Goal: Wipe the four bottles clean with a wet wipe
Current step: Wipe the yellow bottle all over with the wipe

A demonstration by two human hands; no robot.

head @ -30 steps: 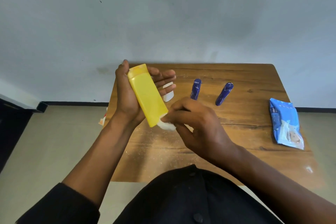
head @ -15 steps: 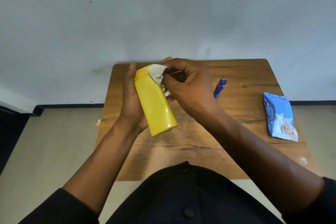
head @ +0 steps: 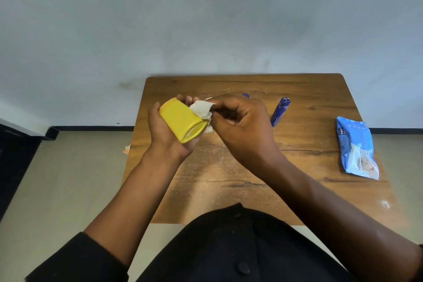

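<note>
My left hand (head: pixel 164 135) grips a yellow bottle (head: pixel 182 119) above the wooden table (head: pixel 309 144), its base tipped toward me. A white wet wipe (head: pixel 202 109) lies against the bottle's right side, pinched by my right hand (head: pixel 240 121). One dark blue bottle (head: pixel 279 111) lies on the table to the right of my hands. Only the tip of a second blue bottle (head: pixel 245 95) shows behind my right hand. The white bottle is hidden behind my hands.
A blue pack of wet wipes (head: pixel 356 146) lies near the table's right edge. White specks dust the tabletop in front of me. A small orange scrap (head: pixel 126 149) sits by the table's left edge. The wall stands just beyond the table.
The yellow bottle has been tilted so its base faces me. My right hand with the wipe has slid from the bottle's top down along its right side.
</note>
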